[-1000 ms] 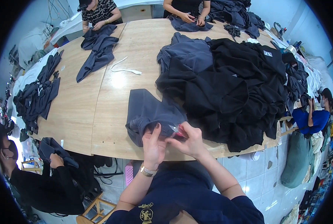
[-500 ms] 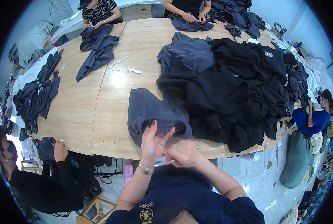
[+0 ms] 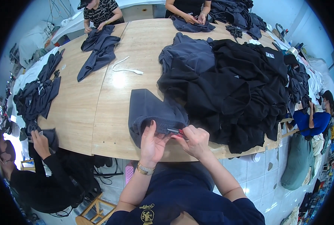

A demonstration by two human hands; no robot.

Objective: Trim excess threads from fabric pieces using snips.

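Far-left grey heap: dark grey garments [image 3: 39, 93] lie well to the left of the left fingers, near the table's edge; a masked co-worker's hand [image 3: 41, 144] handles fabric just below them.
White cord: a thin white strip [image 3: 127, 70] lies curved on the wooden table [image 3: 112, 112], well beyond the left fingertips.
Grey garment: the dark blue-grey piece [image 3: 146, 105] lies on the table just beyond both hands, its ribbed opening at the fingers.
Left hand: palm turned up [image 3: 153, 144], thumb apart from the other fingers and against the ribbed opening; whether they pinch the cloth I cannot tell.
Snips: red-handled snips [image 3: 172, 130] reach leftward from the right fingers, blades over the ribbed opening.
Right hand: fingers [image 3: 195, 138] clamped around the snips' handles.
Black pile: black garments [image 3: 227, 90] heaped beyond and right of the right fingers.
Step in hand: seemingly trimming thread at the ribbing; blade contact cannot be made out.
Next move's needs: likely a steady edge under the left fingers and blade tips clear of skin and knit.
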